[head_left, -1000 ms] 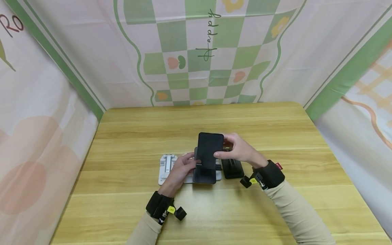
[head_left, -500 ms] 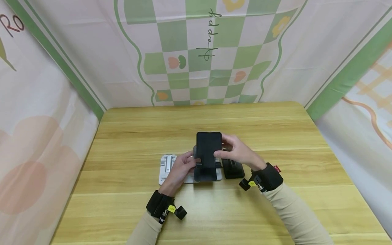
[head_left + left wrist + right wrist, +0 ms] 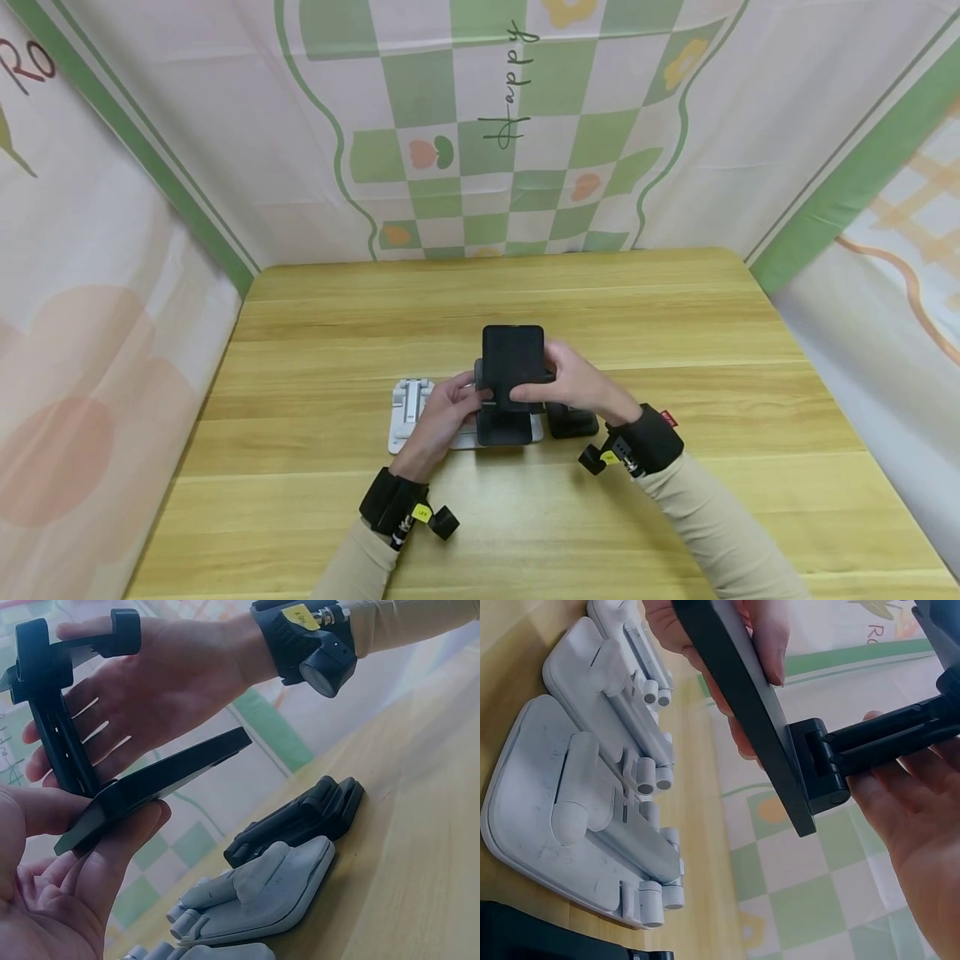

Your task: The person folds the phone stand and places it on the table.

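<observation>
A black folding phone stand is held up between both hands, unfolded, its upper plate overlapping the lower one in the head view. My left hand pinches the flat base plate by its edge, thumb on one face and fingers on the other. My right hand grips the upper plate from the right, thumb across its front. Between the plates runs a slotted, hinged arm, with right-hand fingers behind it in the right wrist view. The lipped cradle end shows at the top of the left wrist view.
Folded white stands lie in a row on the wooden table, partly behind the left hand in the head view. Another black folded stand lies at the row's right end. Printed cloth hangs behind the table.
The upper plate has tilted and looks shorter in the head view, its lower edge higher than before. The right hand has moved slightly down and left with it; the left hand stays nearly still.
</observation>
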Available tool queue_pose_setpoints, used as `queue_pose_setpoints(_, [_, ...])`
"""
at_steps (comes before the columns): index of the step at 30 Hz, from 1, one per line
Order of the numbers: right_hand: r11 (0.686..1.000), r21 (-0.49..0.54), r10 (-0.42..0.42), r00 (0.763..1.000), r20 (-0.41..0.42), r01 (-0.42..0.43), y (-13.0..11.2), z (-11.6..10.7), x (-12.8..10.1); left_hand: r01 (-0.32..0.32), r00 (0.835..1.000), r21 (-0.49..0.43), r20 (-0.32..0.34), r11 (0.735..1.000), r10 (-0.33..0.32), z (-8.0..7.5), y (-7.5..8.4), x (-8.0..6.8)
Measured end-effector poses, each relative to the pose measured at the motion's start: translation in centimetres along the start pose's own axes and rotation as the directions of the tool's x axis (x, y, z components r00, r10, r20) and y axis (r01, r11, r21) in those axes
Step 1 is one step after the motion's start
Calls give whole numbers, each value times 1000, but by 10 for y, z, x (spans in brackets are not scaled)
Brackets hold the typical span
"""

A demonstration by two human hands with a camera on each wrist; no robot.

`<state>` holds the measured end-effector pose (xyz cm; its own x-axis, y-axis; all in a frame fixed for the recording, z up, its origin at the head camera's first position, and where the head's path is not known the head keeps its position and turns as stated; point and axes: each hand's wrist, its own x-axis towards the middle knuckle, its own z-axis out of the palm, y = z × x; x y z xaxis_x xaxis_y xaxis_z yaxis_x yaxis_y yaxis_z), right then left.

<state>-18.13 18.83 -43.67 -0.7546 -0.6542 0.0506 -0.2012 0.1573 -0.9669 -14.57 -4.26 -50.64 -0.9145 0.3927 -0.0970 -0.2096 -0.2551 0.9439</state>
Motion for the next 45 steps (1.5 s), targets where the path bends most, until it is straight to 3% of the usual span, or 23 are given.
queue_pose_setpoints(16, [998,-35,-53,999,-12,52,-2,2,1,-11,1000,-1,-5,1000,11,-1,-3,-1])
queue_pose_setpoints(36, [988,-105,-117,992,-43,112,4,5,2,40,998,30,-47,999,-38,0,-2,-5])
queue_pose_setpoints(45, [980,-139,-149,987,-65,139,7,6,2,41,999,45,-35,998,-40,-1,-1,-5])
